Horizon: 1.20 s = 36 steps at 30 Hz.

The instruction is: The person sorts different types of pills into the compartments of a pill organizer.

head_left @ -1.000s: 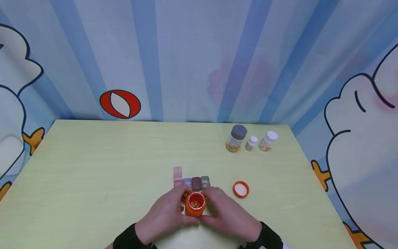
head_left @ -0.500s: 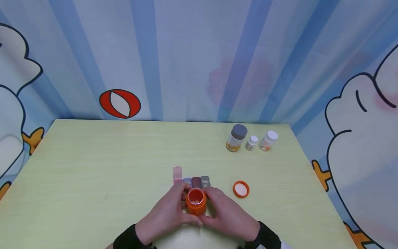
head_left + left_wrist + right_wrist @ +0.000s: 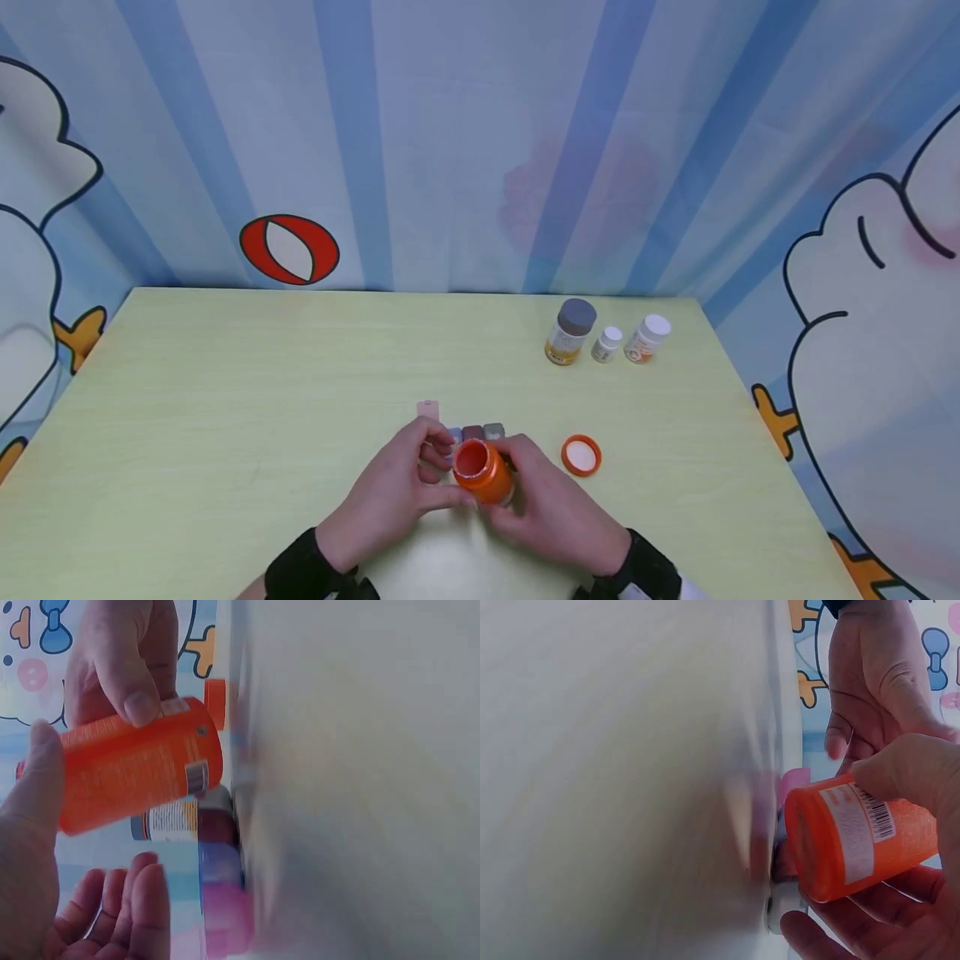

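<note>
An orange pill bottle [image 3: 489,479] is held up off the table in my right hand [image 3: 551,504], its uncapped mouth leaning to the left. In the right wrist view, the right thumb [image 3: 896,769] lies across the labelled side and fingers curl under it. My left hand [image 3: 393,483] is beside the mouth; its thumb [image 3: 41,769] touches the bottle near that end, while the other fingers [image 3: 146,907] are loosely bent and apart from it. Just beyond stands a small pill organizer [image 3: 473,432] with pink, blue, dark red and grey compartments. Its pink lid [image 3: 427,409] is raised; the hands partly hide the row.
The orange cap [image 3: 581,456] lies upside down to the right, white liner up. Farther back stand a grey-capped bottle [image 3: 570,332], a small white-capped bottle [image 3: 607,344] and a larger white one [image 3: 647,339]. A printed curtain [image 3: 465,150] hangs behind the table [image 3: 262,400].
The bottle has risen and tipped left, so the pills in its mouth no longer show from above. The left fingers have come away from its side; the right hand still grips it.
</note>
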Each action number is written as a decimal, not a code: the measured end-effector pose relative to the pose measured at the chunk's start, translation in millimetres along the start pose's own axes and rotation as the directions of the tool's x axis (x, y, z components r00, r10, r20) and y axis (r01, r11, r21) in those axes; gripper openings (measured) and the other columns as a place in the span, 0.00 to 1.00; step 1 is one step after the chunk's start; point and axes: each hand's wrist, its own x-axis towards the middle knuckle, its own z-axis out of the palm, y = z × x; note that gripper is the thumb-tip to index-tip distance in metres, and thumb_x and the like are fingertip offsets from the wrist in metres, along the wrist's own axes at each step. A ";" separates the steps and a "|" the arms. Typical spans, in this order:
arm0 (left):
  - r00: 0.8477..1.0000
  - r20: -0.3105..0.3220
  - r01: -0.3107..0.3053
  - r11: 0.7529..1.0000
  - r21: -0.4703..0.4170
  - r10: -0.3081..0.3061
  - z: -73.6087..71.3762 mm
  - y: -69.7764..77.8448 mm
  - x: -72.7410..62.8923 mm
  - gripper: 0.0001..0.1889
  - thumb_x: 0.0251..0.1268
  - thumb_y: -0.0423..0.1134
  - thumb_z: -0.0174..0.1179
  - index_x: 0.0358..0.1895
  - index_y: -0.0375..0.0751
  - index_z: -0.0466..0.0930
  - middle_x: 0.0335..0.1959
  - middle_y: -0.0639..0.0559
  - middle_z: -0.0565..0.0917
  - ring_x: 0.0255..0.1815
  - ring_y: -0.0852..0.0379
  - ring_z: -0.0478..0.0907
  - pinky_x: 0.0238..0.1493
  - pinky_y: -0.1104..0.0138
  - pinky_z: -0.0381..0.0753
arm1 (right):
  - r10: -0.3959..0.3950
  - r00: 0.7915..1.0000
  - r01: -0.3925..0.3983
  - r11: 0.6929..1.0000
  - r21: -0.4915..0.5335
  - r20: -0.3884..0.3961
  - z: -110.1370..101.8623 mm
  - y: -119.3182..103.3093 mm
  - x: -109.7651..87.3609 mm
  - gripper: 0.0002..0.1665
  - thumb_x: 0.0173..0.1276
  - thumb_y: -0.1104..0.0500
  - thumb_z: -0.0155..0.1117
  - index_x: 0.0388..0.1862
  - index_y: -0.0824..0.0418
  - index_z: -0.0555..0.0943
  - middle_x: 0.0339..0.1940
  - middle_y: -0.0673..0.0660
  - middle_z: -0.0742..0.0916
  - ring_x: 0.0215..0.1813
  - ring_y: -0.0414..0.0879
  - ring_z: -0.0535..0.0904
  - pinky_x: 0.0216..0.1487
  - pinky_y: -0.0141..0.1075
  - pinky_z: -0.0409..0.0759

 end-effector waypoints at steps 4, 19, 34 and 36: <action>0.996 -0.087 0.033 0.999 0.015 -0.032 -10.2 1.5 2.2 0.36 0.37 0.61 0.75 0.51 0.51 0.70 0.42 0.55 0.78 0.41 0.57 0.77 0.42 0.72 0.81 | 0.021 1.000 -0.021 1.000 0.006 -0.017 -3.5 -0.5 0.8 0.36 0.60 0.45 0.70 0.63 0.45 0.64 0.57 0.40 0.75 0.55 0.33 0.74 0.59 0.36 0.78; 0.967 -0.213 0.182 0.960 0.211 -0.137 -16.2 -14.5 12.1 0.37 0.40 0.53 0.78 0.55 0.53 0.69 0.50 0.57 0.73 0.40 0.58 0.73 0.34 0.71 0.79 | 0.066 0.989 -0.072 0.996 -0.048 -0.131 -17.1 0.5 3.1 0.36 0.58 0.49 0.71 0.63 0.45 0.65 0.55 0.41 0.72 0.52 0.34 0.73 0.54 0.33 0.80; 0.981 -0.161 0.141 0.964 0.227 -0.106 -14.1 -23.6 10.5 0.27 0.49 0.44 0.75 0.53 0.53 0.74 0.43 0.59 0.81 0.38 0.61 0.76 0.39 0.68 0.78 | -0.048 0.993 0.025 0.980 -0.197 -0.111 -22.4 -1.6 25.0 0.32 0.59 0.52 0.68 0.62 0.46 0.69 0.55 0.41 0.74 0.54 0.33 0.67 0.52 0.29 0.78; 0.980 -0.164 0.147 0.964 0.223 -0.111 -14.3 -22.8 10.3 0.27 0.49 0.44 0.75 0.53 0.53 0.74 0.43 0.59 0.81 0.38 0.61 0.76 0.39 0.68 0.78 | -0.047 0.994 0.027 0.980 -0.198 -0.097 -21.7 -2.8 27.2 0.31 0.59 0.52 0.69 0.61 0.46 0.69 0.55 0.41 0.75 0.53 0.33 0.68 0.51 0.28 0.79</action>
